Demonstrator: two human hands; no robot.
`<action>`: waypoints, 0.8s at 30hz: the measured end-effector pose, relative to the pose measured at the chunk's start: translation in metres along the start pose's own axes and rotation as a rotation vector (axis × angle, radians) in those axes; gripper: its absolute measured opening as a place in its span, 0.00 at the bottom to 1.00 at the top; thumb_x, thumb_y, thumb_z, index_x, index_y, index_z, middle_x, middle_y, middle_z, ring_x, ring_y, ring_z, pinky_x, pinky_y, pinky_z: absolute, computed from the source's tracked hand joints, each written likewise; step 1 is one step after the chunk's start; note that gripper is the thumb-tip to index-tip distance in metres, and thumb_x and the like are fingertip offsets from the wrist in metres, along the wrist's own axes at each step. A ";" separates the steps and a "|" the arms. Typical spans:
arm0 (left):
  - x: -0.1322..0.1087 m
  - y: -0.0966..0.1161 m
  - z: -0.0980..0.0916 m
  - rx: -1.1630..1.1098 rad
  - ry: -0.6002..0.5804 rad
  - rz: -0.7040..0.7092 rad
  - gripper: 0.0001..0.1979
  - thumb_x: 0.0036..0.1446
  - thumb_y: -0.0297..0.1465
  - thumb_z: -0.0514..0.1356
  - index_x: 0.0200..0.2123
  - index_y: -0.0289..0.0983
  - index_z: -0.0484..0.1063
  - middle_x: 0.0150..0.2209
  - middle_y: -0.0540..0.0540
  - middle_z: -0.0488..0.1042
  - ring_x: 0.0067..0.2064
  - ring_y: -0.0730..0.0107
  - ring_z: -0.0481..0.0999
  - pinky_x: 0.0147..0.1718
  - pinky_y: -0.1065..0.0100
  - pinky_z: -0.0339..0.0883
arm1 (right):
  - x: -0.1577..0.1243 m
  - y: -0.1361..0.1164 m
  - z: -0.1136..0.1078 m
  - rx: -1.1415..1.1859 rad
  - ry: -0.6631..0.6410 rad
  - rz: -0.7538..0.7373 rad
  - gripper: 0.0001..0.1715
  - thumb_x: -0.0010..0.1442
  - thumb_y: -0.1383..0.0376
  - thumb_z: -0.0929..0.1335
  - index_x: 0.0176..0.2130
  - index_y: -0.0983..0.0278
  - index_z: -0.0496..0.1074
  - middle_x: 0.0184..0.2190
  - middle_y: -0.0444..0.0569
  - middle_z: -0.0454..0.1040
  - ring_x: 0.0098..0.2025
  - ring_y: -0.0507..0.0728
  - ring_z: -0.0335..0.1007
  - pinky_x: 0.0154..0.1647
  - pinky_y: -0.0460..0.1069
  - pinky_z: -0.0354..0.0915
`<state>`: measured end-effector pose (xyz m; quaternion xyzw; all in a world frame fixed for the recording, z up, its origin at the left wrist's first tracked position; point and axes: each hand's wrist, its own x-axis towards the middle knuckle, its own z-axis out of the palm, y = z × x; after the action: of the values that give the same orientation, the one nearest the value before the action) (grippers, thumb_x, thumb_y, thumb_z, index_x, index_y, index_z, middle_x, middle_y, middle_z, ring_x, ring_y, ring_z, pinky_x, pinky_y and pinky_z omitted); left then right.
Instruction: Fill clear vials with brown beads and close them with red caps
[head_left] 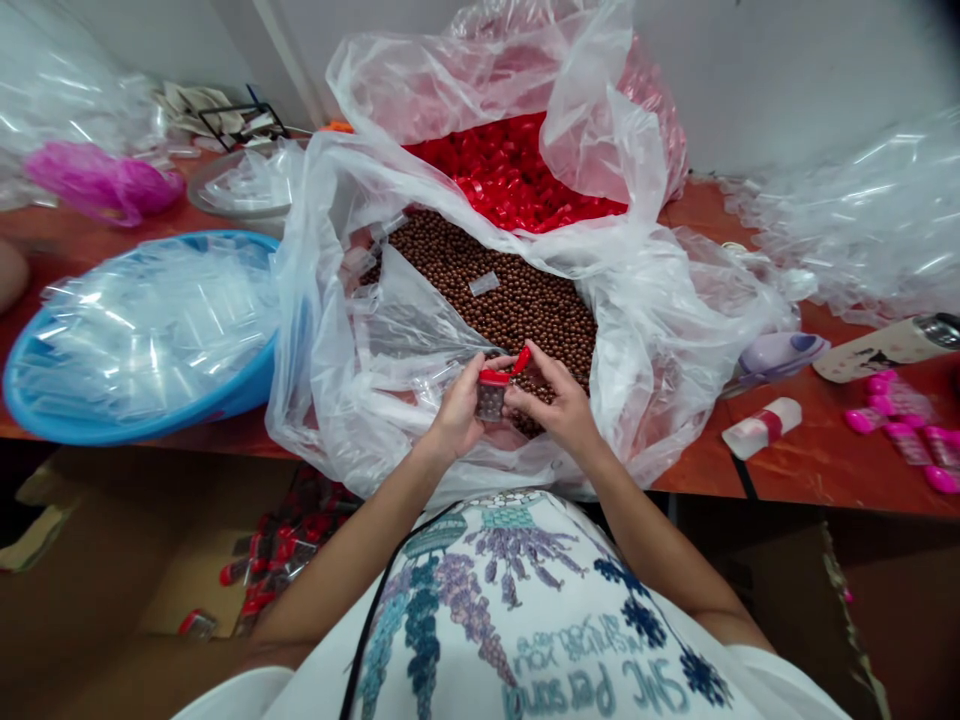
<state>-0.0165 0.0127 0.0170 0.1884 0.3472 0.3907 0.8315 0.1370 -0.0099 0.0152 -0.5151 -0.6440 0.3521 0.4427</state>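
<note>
Between both hands is a small clear plastic container [491,402] with a red flip lid [520,360] raised. Brown balls seem to show through its wall. My left hand [459,405] is closed around the container's left side. My right hand [559,405] pinches at the lid and the right side, fingers bent. Just beyond them lie many shiny brown balls [517,300] in a big translucent plastic bag [315,300]. A small clear plastic piece [484,284] rests on the balls, and a clear plastic sheet [420,300] covers part of them.
Behind stands a bag of red lids [517,170]. A blue basin [135,436] of clear sleeves is at left. On the right are a white roll [763,428], a tumbler [885,348] and pink containers [907,420]. Below the table, a cardboard box [180,560] holds red-lidded containers.
</note>
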 end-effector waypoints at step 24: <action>-0.010 -0.026 0.008 0.166 0.100 0.088 0.19 0.55 0.41 0.54 0.44 0.36 0.70 0.15 0.55 0.63 0.15 0.75 0.62 0.15 0.74 0.58 | -0.008 0.010 0.005 -0.669 -0.222 -0.546 0.35 0.52 0.50 0.68 0.52 0.69 0.63 0.48 0.61 0.70 0.49 0.66 0.63 0.49 0.59 0.59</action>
<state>-0.0016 -0.0118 0.0118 0.2521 0.4107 0.4055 0.7767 0.1364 -0.0153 0.0030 -0.3999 -0.8787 0.0478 0.2565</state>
